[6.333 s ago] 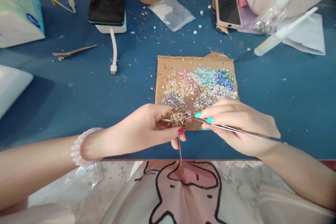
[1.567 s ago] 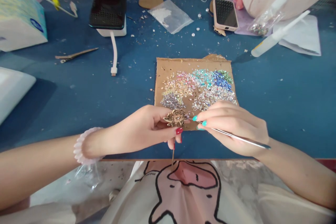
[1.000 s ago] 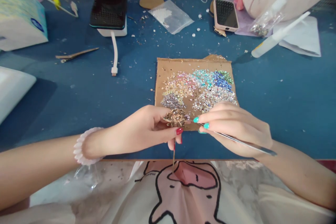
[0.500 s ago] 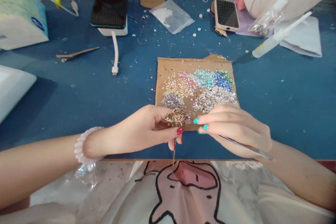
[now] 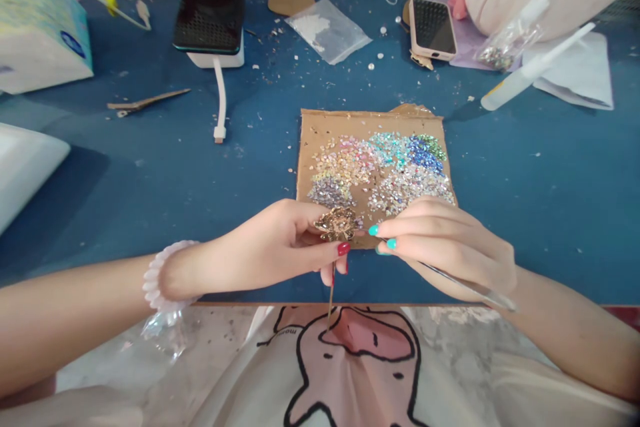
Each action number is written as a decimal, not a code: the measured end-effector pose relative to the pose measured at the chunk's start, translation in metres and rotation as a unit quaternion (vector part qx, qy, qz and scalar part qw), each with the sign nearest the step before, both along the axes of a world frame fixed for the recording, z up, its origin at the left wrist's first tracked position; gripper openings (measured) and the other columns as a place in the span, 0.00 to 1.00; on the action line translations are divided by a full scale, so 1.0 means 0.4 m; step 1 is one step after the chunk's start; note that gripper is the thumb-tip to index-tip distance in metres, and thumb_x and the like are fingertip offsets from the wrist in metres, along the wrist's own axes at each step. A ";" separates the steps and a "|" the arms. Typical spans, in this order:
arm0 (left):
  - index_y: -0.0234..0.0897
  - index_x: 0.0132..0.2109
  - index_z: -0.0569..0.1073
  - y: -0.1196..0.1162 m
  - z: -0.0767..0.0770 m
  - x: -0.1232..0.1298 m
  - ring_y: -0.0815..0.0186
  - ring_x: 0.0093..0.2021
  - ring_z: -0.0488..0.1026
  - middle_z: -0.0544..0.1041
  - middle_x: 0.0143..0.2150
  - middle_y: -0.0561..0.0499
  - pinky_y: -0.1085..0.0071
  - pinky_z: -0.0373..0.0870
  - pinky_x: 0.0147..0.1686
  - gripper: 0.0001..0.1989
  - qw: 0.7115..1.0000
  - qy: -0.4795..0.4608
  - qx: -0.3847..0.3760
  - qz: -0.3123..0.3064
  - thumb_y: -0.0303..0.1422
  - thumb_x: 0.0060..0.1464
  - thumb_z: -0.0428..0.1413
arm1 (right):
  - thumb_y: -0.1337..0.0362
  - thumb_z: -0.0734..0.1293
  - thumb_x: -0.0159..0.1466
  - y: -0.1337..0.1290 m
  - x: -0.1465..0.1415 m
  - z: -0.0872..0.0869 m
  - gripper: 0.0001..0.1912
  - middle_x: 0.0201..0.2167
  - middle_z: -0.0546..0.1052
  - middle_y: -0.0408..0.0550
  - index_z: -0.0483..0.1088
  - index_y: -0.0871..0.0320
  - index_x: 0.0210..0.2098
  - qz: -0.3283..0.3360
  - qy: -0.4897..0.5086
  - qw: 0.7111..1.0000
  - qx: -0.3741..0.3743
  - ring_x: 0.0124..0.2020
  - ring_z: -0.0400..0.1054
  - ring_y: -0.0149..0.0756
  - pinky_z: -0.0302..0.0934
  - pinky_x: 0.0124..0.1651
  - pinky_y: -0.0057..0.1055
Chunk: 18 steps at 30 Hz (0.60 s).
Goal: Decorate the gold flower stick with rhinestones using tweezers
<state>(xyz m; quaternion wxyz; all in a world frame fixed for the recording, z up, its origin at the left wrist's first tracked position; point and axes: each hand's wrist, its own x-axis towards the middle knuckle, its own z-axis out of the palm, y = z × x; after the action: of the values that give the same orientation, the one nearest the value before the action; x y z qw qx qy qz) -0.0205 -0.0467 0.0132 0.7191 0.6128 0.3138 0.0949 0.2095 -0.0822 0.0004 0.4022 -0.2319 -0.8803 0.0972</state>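
My left hand [image 5: 280,247] is closed around a hairpin [image 5: 338,224] with an ornate gold flower head. Its thin stick [image 5: 331,300] points down past the table edge. Between the fingers of my right hand [image 5: 450,247] is a pair of metal tweezers [image 5: 453,278], tips toward the flower's right side. Whether the tips touch the flower or grip anything is too small to tell. Behind both hands lies a cardboard sheet [image 5: 320,121] with rhinestones in loose colour patches: grey, yellow, pink, turquoise, blue [image 5: 425,155], green and clear [image 5: 407,188].
A black phone [image 5: 210,10] rests on a white block with a short cable [image 5: 220,103]. A metal hair clip [image 5: 147,101] lies at left. Farther back are a clear plastic bag [image 5: 330,30], a second phone [image 5: 433,27] and a white glue bottle [image 5: 535,70]. A tissue pack [image 5: 45,40] stands far left.
Both hands stay almost in place. The flower head has turned slightly, and the rear end of the tweezers has shifted a little downward and left.
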 end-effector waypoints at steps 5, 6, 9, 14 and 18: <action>0.32 0.33 0.73 -0.001 0.000 0.000 0.77 0.27 0.74 0.75 0.27 0.57 0.85 0.70 0.30 0.07 1.000 0.003 0.007 -0.004 0.26 0.59 0.53 | 0.79 0.66 0.58 -0.004 -0.001 0.000 0.10 0.36 0.79 0.56 0.69 0.64 0.38 -0.008 -0.002 1.000 0.002 0.36 0.72 0.37 0.68 0.33 0.35; 0.32 0.33 0.73 -0.001 0.000 0.000 0.77 0.27 0.74 0.75 0.26 0.57 0.85 0.70 0.29 0.07 1.000 0.002 0.007 -0.005 0.26 0.59 0.53 | 0.79 0.66 0.58 -0.005 -0.001 0.000 0.10 0.36 0.79 0.56 0.69 0.64 0.38 -0.009 -0.004 1.000 0.002 0.36 0.72 0.37 0.68 0.33 0.35; 0.32 0.34 0.73 -0.002 0.001 -0.001 0.76 0.27 0.74 0.75 0.27 0.57 0.84 0.70 0.30 0.06 1.000 -0.001 0.006 -0.005 0.26 0.59 0.52 | 0.78 0.66 0.58 -0.004 -0.001 0.001 0.09 0.36 0.79 0.55 0.69 0.62 0.38 -0.014 -0.014 1.000 0.005 0.36 0.72 0.37 0.69 0.33 0.35; 0.32 0.34 0.73 -0.002 0.004 -0.002 0.76 0.28 0.74 0.75 0.27 0.57 0.83 0.70 0.30 0.06 1.000 0.002 0.002 -0.001 0.27 0.60 0.53 | 0.79 0.67 0.57 -0.002 0.001 0.003 0.10 0.36 0.80 0.55 0.69 0.62 0.37 -0.004 -0.013 1.000 0.005 0.35 0.73 0.37 0.69 0.32 0.35; 0.32 0.34 0.73 -0.001 0.006 -0.001 0.74 0.28 0.75 0.75 0.27 0.56 0.83 0.71 0.30 0.06 1.000 0.003 0.003 0.000 0.27 0.59 0.53 | 0.78 0.68 0.58 -0.008 0.000 0.002 0.08 0.37 0.80 0.54 0.70 0.62 0.36 -0.016 -0.001 1.000 -0.001 0.36 0.73 0.36 0.69 0.33 0.35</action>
<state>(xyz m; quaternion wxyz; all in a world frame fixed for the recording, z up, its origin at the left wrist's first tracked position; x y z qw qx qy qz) -0.0210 -0.0472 0.0156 0.7160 0.6153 0.3161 0.0940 0.2096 -0.0853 0.0012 0.4022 -0.2470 -0.8769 0.0912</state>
